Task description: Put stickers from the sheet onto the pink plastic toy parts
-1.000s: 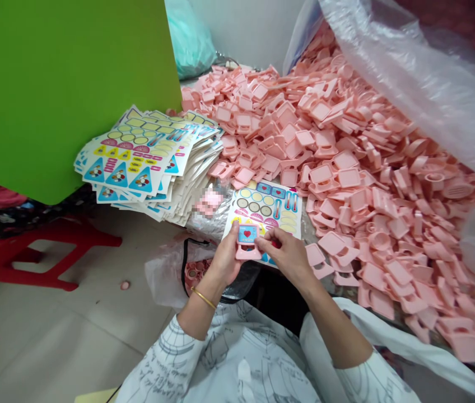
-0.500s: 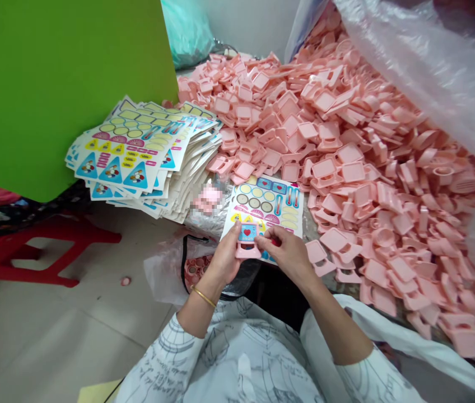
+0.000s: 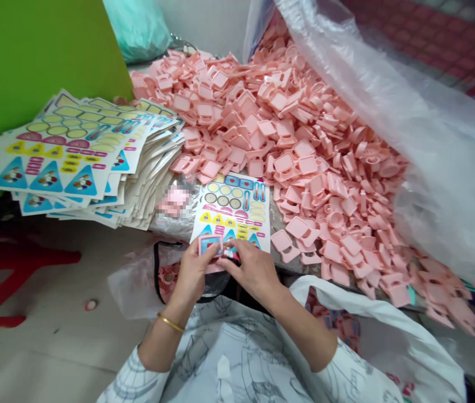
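Observation:
My left hand [image 3: 190, 275] is closed round a small pink plastic toy piece [image 3: 201, 239], its thumb lying across the front. On the piece's square face is a blue sticker [image 3: 207, 245] with a red heart, partly covered by the thumb. At the piece's right side, my right hand [image 3: 256, 272] is closed, thumb and fingers pinched together. A small dark red and white thing shows between those fingers, too small to name. Just beyond both hands lies a sticker sheet [image 3: 258, 215] with coloured circles, triangles and thermometers.
To the left rises a thick stack of sticker sheets [image 3: 107, 157] beside a green panel [image 3: 40, 50]. A big heap of pink plastic pieces [image 3: 262, 123] spreads across the back and right, under clear plastic sheeting [image 3: 389, 101]. A white bag [image 3: 389, 313] and a red stool [image 3: 23, 260] are lower down.
My hands have drawn back toward my body with the pink toy piece, off the sheet's middle. The right fingers now cover its right edge. The view has swung to the right.

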A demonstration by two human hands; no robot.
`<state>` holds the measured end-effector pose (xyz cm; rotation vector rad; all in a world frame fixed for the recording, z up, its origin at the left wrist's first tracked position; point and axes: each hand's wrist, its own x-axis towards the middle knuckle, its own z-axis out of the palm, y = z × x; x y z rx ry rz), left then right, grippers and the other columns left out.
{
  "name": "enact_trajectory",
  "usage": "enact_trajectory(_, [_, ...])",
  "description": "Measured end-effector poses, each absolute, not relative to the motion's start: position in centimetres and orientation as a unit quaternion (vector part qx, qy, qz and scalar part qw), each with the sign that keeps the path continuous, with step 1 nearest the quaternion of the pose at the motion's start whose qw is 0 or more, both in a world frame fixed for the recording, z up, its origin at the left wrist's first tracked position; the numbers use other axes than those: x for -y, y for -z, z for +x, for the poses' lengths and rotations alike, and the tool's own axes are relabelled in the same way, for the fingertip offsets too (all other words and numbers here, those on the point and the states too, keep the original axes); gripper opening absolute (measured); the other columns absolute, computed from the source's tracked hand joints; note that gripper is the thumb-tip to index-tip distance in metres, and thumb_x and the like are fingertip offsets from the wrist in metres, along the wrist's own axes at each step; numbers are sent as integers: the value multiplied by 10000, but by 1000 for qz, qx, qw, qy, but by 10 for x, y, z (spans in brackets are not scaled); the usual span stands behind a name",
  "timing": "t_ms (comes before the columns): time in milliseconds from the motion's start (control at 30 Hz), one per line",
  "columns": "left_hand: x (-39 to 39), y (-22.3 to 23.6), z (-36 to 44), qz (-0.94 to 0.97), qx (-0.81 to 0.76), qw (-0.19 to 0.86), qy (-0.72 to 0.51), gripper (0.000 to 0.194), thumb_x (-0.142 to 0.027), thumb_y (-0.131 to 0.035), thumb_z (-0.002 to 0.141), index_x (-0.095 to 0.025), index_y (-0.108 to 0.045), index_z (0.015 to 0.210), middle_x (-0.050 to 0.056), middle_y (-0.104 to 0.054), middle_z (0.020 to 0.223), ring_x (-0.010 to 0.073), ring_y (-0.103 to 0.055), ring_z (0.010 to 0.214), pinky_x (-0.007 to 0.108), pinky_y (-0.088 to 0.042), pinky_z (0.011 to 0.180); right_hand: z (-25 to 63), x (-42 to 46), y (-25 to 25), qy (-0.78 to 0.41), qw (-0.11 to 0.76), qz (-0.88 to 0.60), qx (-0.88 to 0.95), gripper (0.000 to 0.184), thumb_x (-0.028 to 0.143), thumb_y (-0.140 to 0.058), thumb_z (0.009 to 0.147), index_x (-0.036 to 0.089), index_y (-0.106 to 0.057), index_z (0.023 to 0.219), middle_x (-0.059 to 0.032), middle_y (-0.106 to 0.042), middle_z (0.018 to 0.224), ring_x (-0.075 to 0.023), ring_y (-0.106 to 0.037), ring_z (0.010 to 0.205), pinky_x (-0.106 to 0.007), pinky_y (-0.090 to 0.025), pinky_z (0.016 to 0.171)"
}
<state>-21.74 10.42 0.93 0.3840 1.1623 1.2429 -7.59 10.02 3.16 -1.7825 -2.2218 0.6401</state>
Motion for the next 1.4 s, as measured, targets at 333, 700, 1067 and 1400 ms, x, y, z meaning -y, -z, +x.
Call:
enact_trajectory(333, [-61,59,-330,219,-736,496,-406,391,-379,-650,781,-151,-569,1087,112,-729,993,230,-718,858,333,-587,733,40,-114,-37,-94,-21,-783,614,490,553,-520,899,242,-634,1260,-109,-621,1256,-279,-637,1045,-321,-432,716])
enact_trajectory(700, [-73,-7,-300,410,-609,601,-317,560,-553,-690,744,-167,-667,1149,157,-709,1172,349,-640,1144,468,-476,1002,56,-140,-32,-169,-13,-783,599,336,526,-570,823,211,-681,863,-72,-696,834,-223,-628,765,-278,-315,585])
enact_trajectory(1067, [-168,-20,-198,212,-375,746,-507,457,-331,-809,698,-123,-679,1084,118,-751,964,205,-710,778,295,-567,681,-53,-170,-39,-562,372,-513,532,385,572,-634,769,187,-619,769,-6,-623,737,-160,-544,693,-268,-426,657])
enact_trajectory(1400, [-217,-10,-194,185,-419,678,-574,267,-223,-656,696,-154,-580,942,96,-724,849,222,-712,755,305,-566,609,-59,-276,-11,-118,187,-721,656,340,263,-361,992,201,-659,1142,-105,-653,1145,-199,-603,998,-285,-410,800])
